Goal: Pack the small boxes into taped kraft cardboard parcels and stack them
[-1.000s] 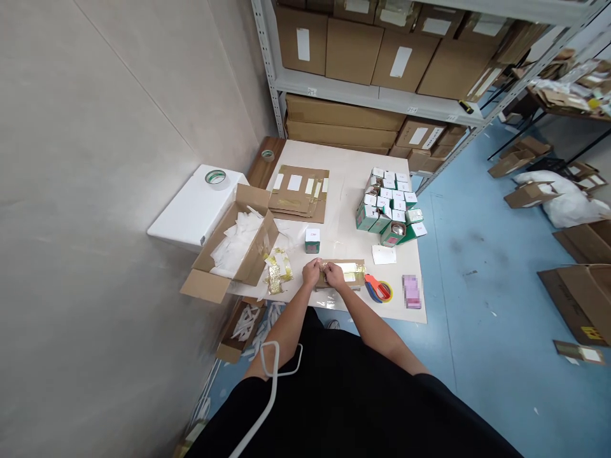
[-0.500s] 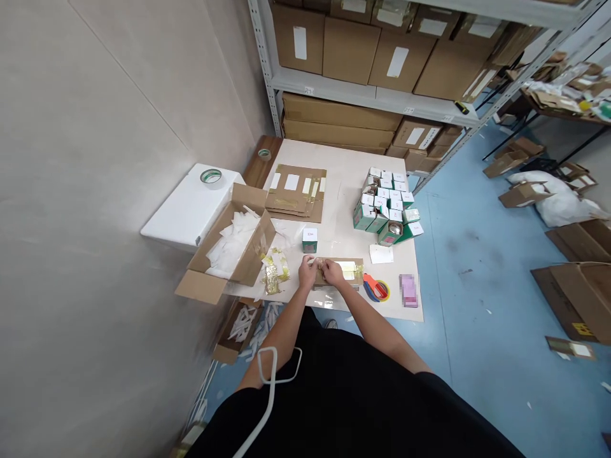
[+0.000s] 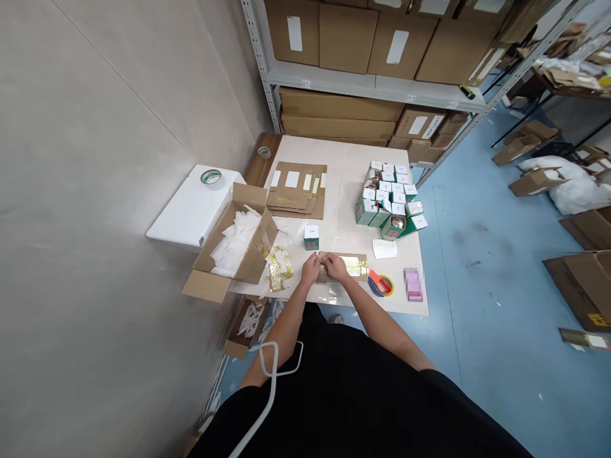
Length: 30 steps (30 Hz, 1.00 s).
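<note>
A small flat brown cardboard box with a white label and yellowish tape lies near the front edge of the white table. My left hand and my right hand are both closed on its left end, fingers pinched at the tape there. A single green-and-white small box stands just behind my hands. An orange-and-blue tape dispenser lies right of the brown box.
An open carton of white packing bags sits at the table's left, with crumpled tape scraps beside it. Flattened cardboard, a pile of green-and-white boxes, a white card, tape rolls and shelves of cartons lie beyond.
My hands stay pinched on the left end of the brown box with small finger shifts. The camera view has drifted slightly.
</note>
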Motion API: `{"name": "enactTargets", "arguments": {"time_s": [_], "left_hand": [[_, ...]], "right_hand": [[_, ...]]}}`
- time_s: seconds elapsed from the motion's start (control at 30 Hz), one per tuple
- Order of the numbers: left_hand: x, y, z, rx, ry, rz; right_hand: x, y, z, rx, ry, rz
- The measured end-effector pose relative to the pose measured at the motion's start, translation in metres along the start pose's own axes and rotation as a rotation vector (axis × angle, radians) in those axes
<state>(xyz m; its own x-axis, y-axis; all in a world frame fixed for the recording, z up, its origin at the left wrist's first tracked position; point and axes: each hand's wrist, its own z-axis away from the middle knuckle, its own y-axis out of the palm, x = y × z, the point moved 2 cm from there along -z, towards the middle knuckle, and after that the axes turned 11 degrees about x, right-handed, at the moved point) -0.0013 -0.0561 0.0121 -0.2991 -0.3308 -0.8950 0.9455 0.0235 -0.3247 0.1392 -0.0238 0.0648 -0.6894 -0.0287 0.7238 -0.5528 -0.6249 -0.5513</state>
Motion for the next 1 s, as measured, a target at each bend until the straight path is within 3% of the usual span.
{"name": "enactTargets", "arguments": {"time_s": [0.13, 0.57, 0.83, 1.0], "left_hand": [[-0.001, 0.002, 0.0, 0.035, -0.009, 0.012], [0.001, 0.009, 0.011, -0.103, 0.068, 0.039], [0.002, 0.013, 0.012, -0.109, 0.038, -0.018], [0.003, 0.014, 0.014, -0.139, 0.006, -0.07]], "right_hand": [[0.001, 0.001, -0.002, -0.008, 0.038, 0.031], [0.019, 0.005, -0.006, -0.009, 0.143, 0.165], [0.005, 0.003, -0.017, 0.036, 0.103, 0.132], [-0.005, 0.008, -0.019, 0.033, 0.095, -0.025]]}}
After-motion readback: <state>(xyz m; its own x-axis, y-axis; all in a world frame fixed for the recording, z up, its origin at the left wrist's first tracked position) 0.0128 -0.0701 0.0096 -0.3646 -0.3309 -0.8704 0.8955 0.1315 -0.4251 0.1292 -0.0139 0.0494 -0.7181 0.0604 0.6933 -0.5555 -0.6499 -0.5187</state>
